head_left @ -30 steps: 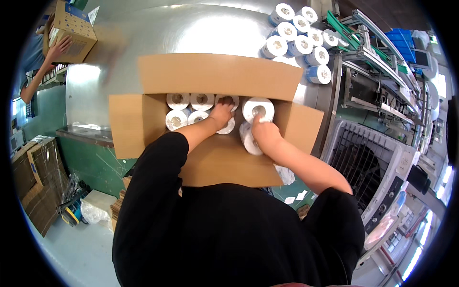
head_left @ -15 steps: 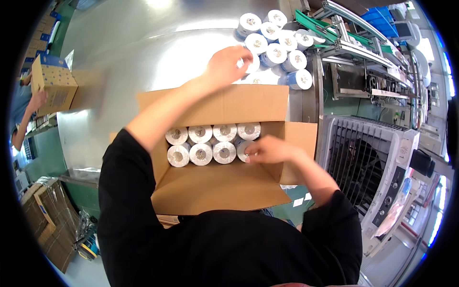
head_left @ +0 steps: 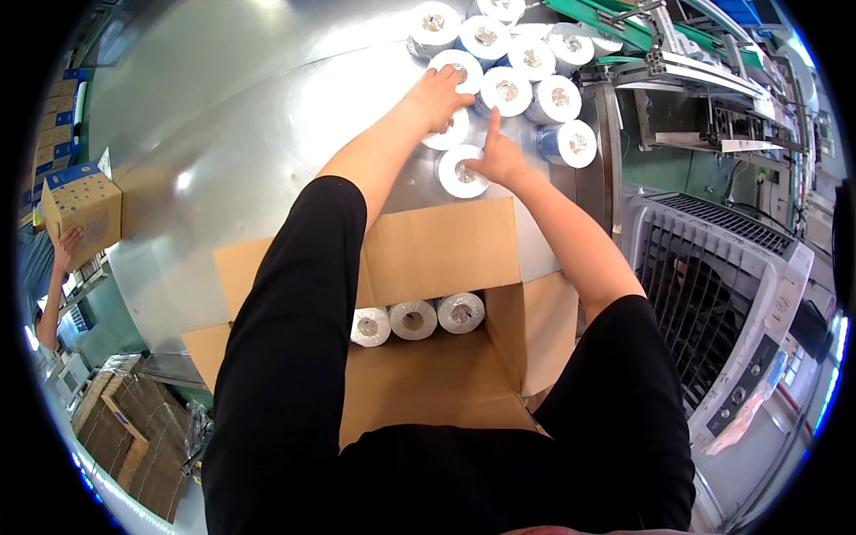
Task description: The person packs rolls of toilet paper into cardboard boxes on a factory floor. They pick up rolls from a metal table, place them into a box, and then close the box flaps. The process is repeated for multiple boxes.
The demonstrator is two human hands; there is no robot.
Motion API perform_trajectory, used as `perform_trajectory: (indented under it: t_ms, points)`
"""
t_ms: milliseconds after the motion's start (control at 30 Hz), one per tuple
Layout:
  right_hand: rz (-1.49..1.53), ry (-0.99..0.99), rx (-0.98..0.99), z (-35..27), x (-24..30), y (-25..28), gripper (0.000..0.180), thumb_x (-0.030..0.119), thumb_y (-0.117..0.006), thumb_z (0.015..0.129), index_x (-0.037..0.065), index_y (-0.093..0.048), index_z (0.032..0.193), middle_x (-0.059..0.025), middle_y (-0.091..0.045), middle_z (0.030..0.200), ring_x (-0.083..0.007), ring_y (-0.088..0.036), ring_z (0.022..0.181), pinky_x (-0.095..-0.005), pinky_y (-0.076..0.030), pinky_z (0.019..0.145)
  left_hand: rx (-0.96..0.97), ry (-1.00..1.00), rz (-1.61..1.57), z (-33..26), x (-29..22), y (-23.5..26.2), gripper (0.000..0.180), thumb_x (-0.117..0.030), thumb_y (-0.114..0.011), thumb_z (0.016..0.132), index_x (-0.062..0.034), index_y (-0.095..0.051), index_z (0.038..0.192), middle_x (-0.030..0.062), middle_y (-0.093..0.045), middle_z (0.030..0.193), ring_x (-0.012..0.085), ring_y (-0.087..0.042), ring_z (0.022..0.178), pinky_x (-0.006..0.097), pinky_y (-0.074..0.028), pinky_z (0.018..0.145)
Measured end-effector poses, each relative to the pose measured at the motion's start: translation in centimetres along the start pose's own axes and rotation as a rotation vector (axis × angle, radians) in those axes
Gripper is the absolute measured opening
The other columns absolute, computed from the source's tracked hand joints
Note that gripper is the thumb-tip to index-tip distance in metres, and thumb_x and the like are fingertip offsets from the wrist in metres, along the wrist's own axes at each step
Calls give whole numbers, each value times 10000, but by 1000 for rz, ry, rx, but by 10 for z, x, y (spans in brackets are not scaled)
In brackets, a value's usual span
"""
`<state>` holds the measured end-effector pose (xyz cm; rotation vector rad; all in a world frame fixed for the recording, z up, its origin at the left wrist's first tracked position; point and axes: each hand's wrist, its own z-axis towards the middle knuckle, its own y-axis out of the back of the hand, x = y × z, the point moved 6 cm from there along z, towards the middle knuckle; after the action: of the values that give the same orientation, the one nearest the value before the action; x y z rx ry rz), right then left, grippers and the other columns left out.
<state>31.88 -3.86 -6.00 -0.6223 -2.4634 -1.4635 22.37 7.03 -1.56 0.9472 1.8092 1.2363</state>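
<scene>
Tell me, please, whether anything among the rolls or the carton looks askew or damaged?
Nothing stands out. The white rolls stand clustered on the metal table, both hands reaching among them; three rolls sit in a tidy row inside the open carton.

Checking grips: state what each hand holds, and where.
Left hand rests on a roll's top edge; right hand fingers another roll's core end. Neither is lifted.

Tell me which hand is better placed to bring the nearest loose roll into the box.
Right, probably. The right hand already touches the white roll lying closest to the open cardboard box. The left hand rests on rolls farther back in the cluster.
</scene>
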Motion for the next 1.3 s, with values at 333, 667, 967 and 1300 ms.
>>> perform_trajectory:
  t_ms: [333,667,967,1300]
  points:
    - [-86,-82,-89,24,-21,36,960,193,-697,707,12,-135,1463,-237,-657,872,-384,-649,825,-444,-525,739,83,38,118,10,3,-13,314,-236,-733,662,-183,-725,971,121,-535,1115,281,-473,1126,422,-448,873]
    - [16,3,-131,0,-18,81,711,248,-786,623,5,-538,1243,-219,-658,1007,-343,-637,978,-395,-499,874,-426,502,-751,-249,67,175,351,-153,-699,740,-23,-679,1065,76,-607,983,151,-595,914,271,-466,855]
    - [129,148,-859,-237,82,271,577,100,-734,770,46,-511,1300,-78,-681,883,-101,-625,785,-244,-504,730,-63,737,-1651,-469,-73,121,283,-130,-633,871,5,-646,1119,83,-642,1097,131,-588,978,325,-497,843]
    - [-62,723,232,-354,253,77,558,197,-725,740,20,-499,1219,-145,-612,774,-306,-638,703,-397,-514,583,146,166,50,-466,-133,7,151,-191,-629,720,-93,-703,808,103,-533,983,271,-466,1011,357,-390,862]
